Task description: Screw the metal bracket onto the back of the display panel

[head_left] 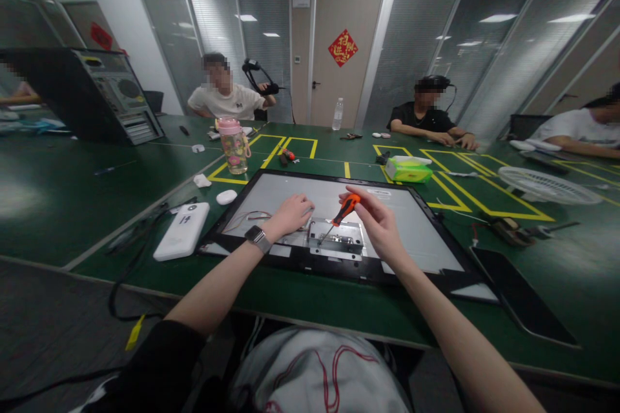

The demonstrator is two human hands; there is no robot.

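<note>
A flat monitor panel (426, 232) lies face down on the green table, black frame around a grey back. A metal bracket plate (339, 237) sits near its front middle. My right hand (378, 222) is closed on an orange-and-black screwdriver (345, 209), tip angled down to the bracket's left corner. My left hand (289, 214), with a watch on the wrist, rests curled on the panel just left of the bracket, beside thin wires (247, 216). What its fingers hold, if anything, is hidden.
A white power bank (183, 230) and black cable lie left of the panel. A pink-lidded bottle (234, 144), green tissue pack (409, 170), white fan grille (547, 184) and a dark panel (520, 293) lie around. A PC tower (104, 95) stands far left. Three people sit opposite.
</note>
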